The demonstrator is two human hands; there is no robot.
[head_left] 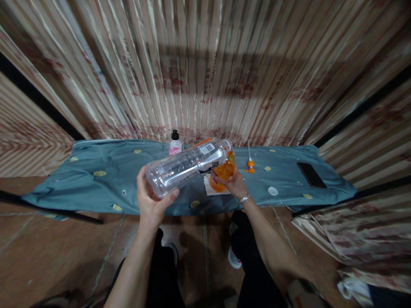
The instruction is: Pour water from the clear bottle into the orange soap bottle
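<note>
My left hand [153,204] is wrapped round the base of a large clear plastic bottle [180,169] with a printed label. The bottle is tilted, its uncapped neck pointing right and a little up, over an orange see-through bottle [224,173]. My right hand [235,184] is closed round the orange bottle, which stands over a white napkin [208,188]. Whether the two openings touch, I cannot tell. How much liquid the clear bottle holds is not plain. An orange pump top [250,164] with a long tube lies on the cloth to the right.
A teal cloth [105,192] with yellow prints covers the narrow table. Behind the clear bottle stands a small black-capped bottle [175,143]. On the right lie a white round cap [272,191] and a black phone [311,175]. Striped curtains [205,77] hang close behind.
</note>
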